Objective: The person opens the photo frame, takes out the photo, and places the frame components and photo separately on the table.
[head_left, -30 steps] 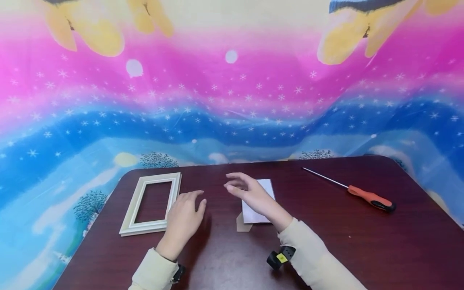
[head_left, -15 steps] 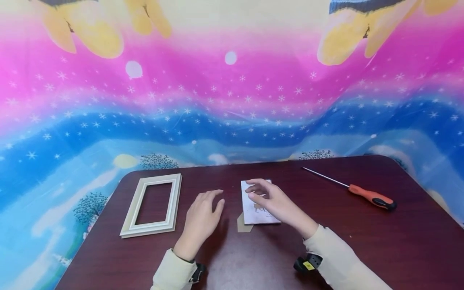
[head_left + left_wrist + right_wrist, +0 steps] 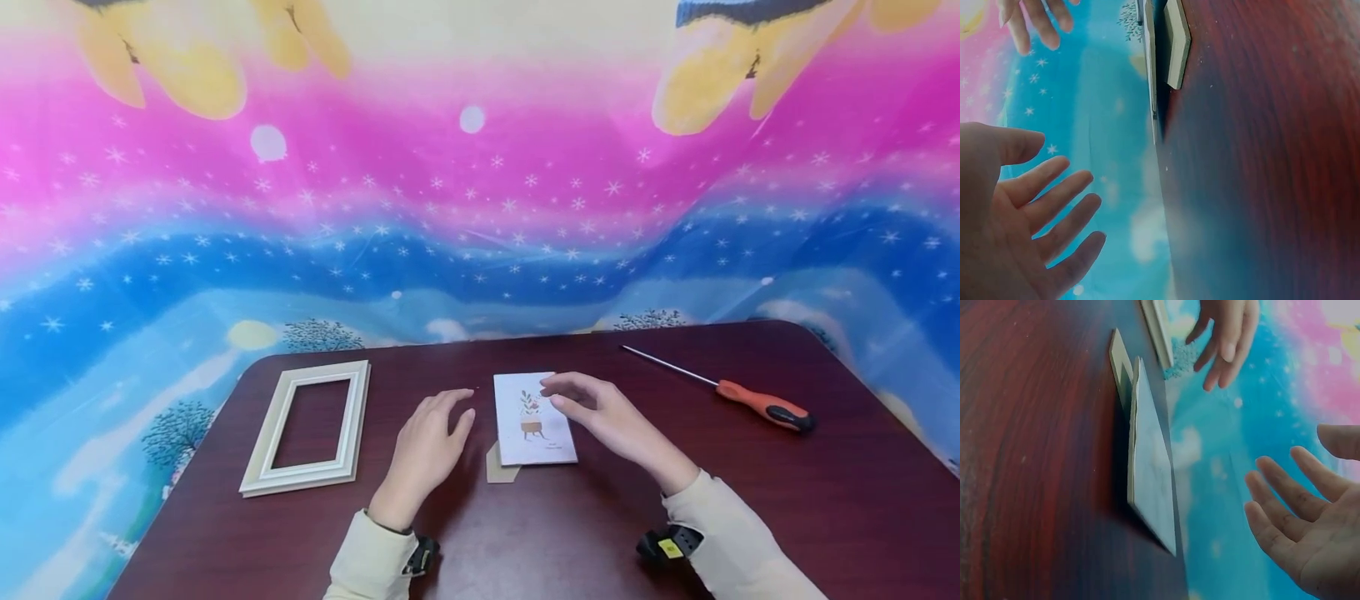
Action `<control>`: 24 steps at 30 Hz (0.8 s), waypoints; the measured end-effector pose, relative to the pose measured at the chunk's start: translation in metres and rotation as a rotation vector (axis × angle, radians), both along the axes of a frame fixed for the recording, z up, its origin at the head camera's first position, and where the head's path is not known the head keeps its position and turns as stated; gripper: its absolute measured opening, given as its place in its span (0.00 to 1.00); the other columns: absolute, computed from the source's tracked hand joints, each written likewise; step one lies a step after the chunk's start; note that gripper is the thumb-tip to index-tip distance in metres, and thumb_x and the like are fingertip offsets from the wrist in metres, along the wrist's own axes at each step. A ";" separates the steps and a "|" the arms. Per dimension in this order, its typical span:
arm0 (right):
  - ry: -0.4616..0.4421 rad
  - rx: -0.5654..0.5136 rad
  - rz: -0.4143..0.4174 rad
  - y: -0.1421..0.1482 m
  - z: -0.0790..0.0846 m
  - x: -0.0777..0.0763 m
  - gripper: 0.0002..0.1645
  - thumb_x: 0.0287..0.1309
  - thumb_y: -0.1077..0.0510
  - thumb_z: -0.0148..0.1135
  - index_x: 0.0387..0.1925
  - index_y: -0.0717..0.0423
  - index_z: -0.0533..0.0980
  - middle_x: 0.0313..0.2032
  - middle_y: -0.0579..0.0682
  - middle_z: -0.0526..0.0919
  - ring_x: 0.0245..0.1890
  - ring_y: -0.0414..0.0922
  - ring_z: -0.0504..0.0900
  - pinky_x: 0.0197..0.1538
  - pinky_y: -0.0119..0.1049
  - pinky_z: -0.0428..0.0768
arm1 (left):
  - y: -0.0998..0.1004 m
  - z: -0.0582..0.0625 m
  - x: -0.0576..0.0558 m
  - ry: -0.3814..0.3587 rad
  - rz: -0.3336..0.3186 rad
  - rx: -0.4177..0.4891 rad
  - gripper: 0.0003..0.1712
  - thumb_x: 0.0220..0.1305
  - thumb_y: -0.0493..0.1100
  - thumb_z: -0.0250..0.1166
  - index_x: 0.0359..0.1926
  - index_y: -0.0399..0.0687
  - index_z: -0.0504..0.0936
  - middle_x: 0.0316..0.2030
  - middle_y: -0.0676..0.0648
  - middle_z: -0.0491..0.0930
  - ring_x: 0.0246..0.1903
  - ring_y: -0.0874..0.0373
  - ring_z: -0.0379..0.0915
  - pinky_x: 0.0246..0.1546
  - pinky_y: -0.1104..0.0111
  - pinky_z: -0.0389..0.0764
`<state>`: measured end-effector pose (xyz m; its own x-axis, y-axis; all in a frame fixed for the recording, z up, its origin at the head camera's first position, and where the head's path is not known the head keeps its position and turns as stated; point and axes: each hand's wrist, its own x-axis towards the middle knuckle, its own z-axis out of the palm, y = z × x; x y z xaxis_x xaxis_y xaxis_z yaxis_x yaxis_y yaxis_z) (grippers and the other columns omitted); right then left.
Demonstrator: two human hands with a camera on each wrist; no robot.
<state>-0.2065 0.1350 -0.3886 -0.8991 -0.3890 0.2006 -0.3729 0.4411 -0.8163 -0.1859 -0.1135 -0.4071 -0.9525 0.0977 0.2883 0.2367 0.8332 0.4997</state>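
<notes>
A white picture panel (image 3: 521,442) printed with a potted plant lies mid-table. A tan stand piece (image 3: 502,471) sticks out under its near left corner. In the right wrist view the panel (image 3: 1152,465) looks tilted, raised partly off the wood by that piece. My left hand (image 3: 423,450) hovers left of the panel, fingers relaxed, holding nothing; its palm (image 3: 1004,237) shows bare in the left wrist view. Over the panel's right edge hangs my right hand (image 3: 618,421), fingers loosely bent. The right wrist view shows its fingers (image 3: 1285,503) spread and apart from the panel.
At the left of the dark wooden table (image 3: 517,533) lies a cream picture frame (image 3: 274,425) with an open middle. A screwdriver (image 3: 765,406) with an orange and black handle rests at the right. Behind the table hangs a colourful snowflake-patterned cloth (image 3: 480,208).
Both hands have moved right: the left from beside the frame, the right from over the panel's left side to its right edge. The panel's printed picture has come into sight.
</notes>
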 end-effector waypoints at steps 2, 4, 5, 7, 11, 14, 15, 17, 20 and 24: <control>-0.010 -0.006 -0.013 0.004 -0.003 -0.002 0.23 0.64 0.48 0.53 0.55 0.56 0.75 0.51 0.61 0.83 0.52 0.51 0.79 0.55 0.57 0.77 | 0.000 -0.001 0.000 -0.014 0.000 0.010 0.21 0.65 0.51 0.56 0.58 0.56 0.77 0.56 0.49 0.80 0.55 0.52 0.72 0.48 0.51 0.80; -0.019 -0.011 -0.023 0.007 -0.006 -0.003 0.23 0.64 0.48 0.53 0.55 0.56 0.75 0.51 0.61 0.83 0.52 0.51 0.79 0.55 0.57 0.77 | -0.001 -0.003 -0.001 -0.024 0.001 0.020 0.21 0.65 0.51 0.55 0.58 0.56 0.77 0.56 0.49 0.80 0.56 0.52 0.72 0.49 0.50 0.79; -0.022 -0.009 -0.028 0.008 -0.007 -0.003 0.23 0.64 0.48 0.53 0.55 0.56 0.75 0.51 0.60 0.83 0.52 0.52 0.79 0.55 0.57 0.77 | -0.001 -0.003 -0.001 -0.028 0.003 0.023 0.21 0.66 0.52 0.55 0.58 0.56 0.77 0.56 0.49 0.80 0.56 0.52 0.71 0.49 0.49 0.79; -0.034 0.001 -0.033 0.010 -0.007 -0.004 0.23 0.64 0.47 0.53 0.54 0.56 0.75 0.51 0.60 0.83 0.53 0.51 0.79 0.55 0.56 0.77 | -0.002 -0.004 -0.001 -0.035 0.010 0.032 0.21 0.66 0.52 0.54 0.58 0.56 0.76 0.57 0.48 0.79 0.57 0.51 0.71 0.50 0.48 0.78; -0.039 0.078 -0.040 0.011 -0.007 -0.004 0.24 0.64 0.47 0.53 0.55 0.56 0.75 0.52 0.58 0.83 0.50 0.50 0.80 0.53 0.54 0.79 | -0.005 -0.005 -0.001 -0.050 0.039 0.051 0.21 0.66 0.52 0.54 0.59 0.57 0.76 0.57 0.48 0.79 0.58 0.51 0.70 0.52 0.47 0.77; -0.003 0.197 -0.048 0.011 -0.008 -0.002 0.22 0.63 0.50 0.55 0.54 0.56 0.76 0.51 0.57 0.84 0.48 0.48 0.80 0.52 0.52 0.80 | -0.007 -0.005 -0.001 -0.055 0.048 0.059 0.21 0.66 0.52 0.54 0.59 0.57 0.76 0.57 0.47 0.79 0.58 0.50 0.70 0.52 0.47 0.77; 0.015 0.245 -0.051 0.011 -0.008 -0.001 0.21 0.62 0.51 0.56 0.54 0.55 0.76 0.51 0.56 0.84 0.48 0.48 0.80 0.52 0.52 0.80 | -0.008 -0.005 -0.001 -0.056 0.049 0.060 0.21 0.66 0.51 0.55 0.59 0.57 0.76 0.57 0.47 0.79 0.58 0.50 0.70 0.53 0.46 0.76; 0.061 0.340 -0.039 0.010 -0.011 0.001 0.20 0.61 0.53 0.57 0.52 0.55 0.77 0.50 0.55 0.84 0.49 0.48 0.80 0.53 0.52 0.80 | -0.008 -0.006 0.000 -0.060 0.045 0.063 0.22 0.66 0.52 0.54 0.59 0.56 0.76 0.57 0.46 0.79 0.58 0.50 0.69 0.53 0.46 0.76; 0.112 0.438 0.010 0.008 -0.015 0.004 0.19 0.59 0.55 0.59 0.52 0.55 0.78 0.50 0.53 0.84 0.53 0.48 0.78 0.55 0.52 0.78 | -0.008 -0.006 0.001 -0.072 0.041 0.070 0.22 0.66 0.53 0.54 0.59 0.56 0.75 0.58 0.46 0.78 0.59 0.50 0.69 0.53 0.46 0.76; 0.152 0.517 0.059 0.001 -0.020 0.008 0.19 0.58 0.55 0.60 0.51 0.53 0.79 0.51 0.52 0.84 0.54 0.47 0.77 0.56 0.50 0.78 | -0.008 -0.005 0.002 -0.076 0.040 0.072 0.22 0.66 0.53 0.54 0.59 0.56 0.76 0.58 0.46 0.78 0.59 0.50 0.69 0.53 0.46 0.76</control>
<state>-0.1988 0.1362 -0.4082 -0.8485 -0.5205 0.0957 -0.5063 0.7457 -0.4332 -0.1842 -0.1216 -0.4121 -0.9747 0.0410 0.2198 0.1632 0.8024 0.5740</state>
